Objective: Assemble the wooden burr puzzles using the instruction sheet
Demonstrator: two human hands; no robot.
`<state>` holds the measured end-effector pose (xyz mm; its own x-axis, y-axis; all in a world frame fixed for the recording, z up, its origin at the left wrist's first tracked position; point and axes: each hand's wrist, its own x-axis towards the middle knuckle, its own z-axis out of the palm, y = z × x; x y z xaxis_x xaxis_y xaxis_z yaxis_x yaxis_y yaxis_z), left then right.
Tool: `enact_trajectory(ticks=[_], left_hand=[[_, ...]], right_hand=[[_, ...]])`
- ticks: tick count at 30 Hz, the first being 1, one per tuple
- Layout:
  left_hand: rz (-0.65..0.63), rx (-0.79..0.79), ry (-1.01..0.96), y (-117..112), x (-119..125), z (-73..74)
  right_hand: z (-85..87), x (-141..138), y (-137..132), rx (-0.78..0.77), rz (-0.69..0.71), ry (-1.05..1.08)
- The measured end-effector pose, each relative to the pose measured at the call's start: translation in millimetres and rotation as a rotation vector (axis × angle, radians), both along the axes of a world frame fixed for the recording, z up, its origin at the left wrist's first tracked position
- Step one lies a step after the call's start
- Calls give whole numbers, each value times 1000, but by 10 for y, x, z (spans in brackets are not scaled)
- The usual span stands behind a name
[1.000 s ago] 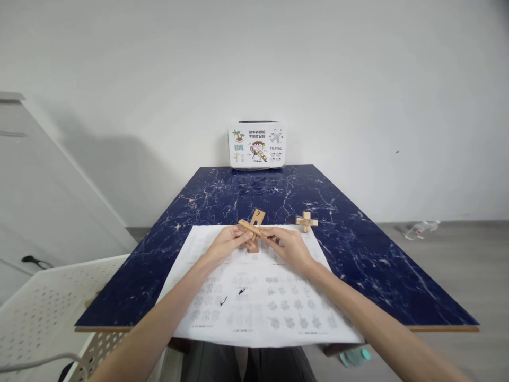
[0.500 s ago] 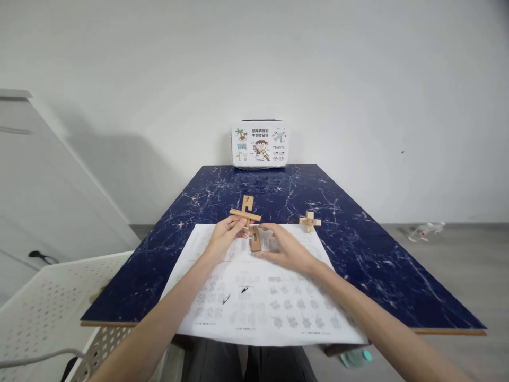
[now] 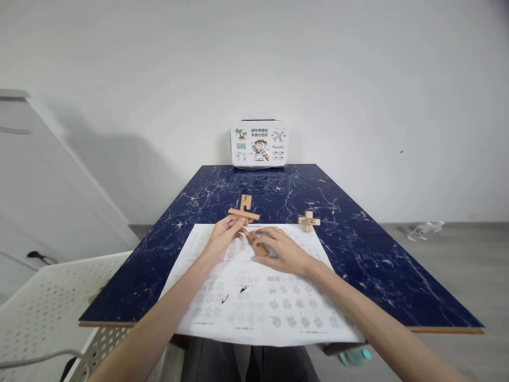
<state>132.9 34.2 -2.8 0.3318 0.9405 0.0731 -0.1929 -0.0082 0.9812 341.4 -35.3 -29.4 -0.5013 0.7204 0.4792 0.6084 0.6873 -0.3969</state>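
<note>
My left hand (image 3: 225, 237) pinches a cross of two wooden puzzle pieces (image 3: 244, 210), held upright above the far edge of a white instruction sheet (image 3: 258, 297). One piece bears a drawn number. My right hand (image 3: 278, 249) is closed on a separate wooden piece (image 3: 257, 246) lying low over the sheet, just right of the left hand. A small assembled wooden cross puzzle (image 3: 308, 220) stands on the dark blue marble-pattern table (image 3: 358, 254), to the right of both hands.
A white box with cartoon pictures (image 3: 259, 144) stands at the table's far edge against the wall. A white perforated cart (image 3: 47, 307) is at the lower left. A bottle (image 3: 421, 228) lies on the floor at right, another (image 3: 356, 356) under the table's near edge.
My right hand has pulled one wooden piece down out of the cross and lowered it to the sheet. My left hand has lifted the remaining two pieces slightly.
</note>
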Motion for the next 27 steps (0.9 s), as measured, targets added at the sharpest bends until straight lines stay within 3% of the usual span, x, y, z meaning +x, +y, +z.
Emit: enact_trajectory(ticks=[4,8,10,19,23,27], left_hand=[[-10,5,11,-3,-2,7],[3,-16,9,5,0,2],[0,-26,3,13,-5,-4],[-48,-115,-80,82,-64,-86],[-51,-132,-142,105,-63,-112],[-151,-134,-137,93,-61,-116]], right_hand=[[-27,8,35,9,-60,54],[-131,67,125,-9,-322,71],[-176,104,159,-29,-384,71],[-148,152,190,-210,-396,364],[-67,200,205,-366,-378,744],[3,214,204,-575,-179,1116]])
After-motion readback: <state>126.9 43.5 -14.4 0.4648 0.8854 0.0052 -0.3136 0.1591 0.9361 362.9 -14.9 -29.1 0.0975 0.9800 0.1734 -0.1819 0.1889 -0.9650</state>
